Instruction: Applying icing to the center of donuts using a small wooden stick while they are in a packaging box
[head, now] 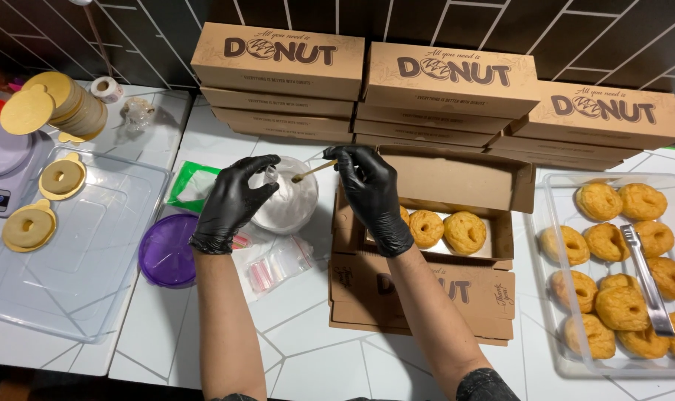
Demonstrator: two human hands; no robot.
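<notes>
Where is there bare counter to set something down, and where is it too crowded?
Bare counter lies between the person's forearms, bordered by the purple lid and the open donut box. The clear tray at far left is mostly bare beyond two gold-board donuts. Crowded: around the left hand, right hand, white bowl and the donut-filled bin.

A white bench [308, 349] with thin geometric lines carries everything. At its back stand stacks of closed brown cardboard boxes [278, 82]. In front of them lies an open box [426, 297] with doughnuts inside. To the right sits a clear tray [556, 327] of doughnuts with metal tongs. Left of the open box are a clear tub of white powder [289, 200], a purple lid [167, 252], small plastic bags [278, 263] and a large clear lid [77, 252].
</notes>
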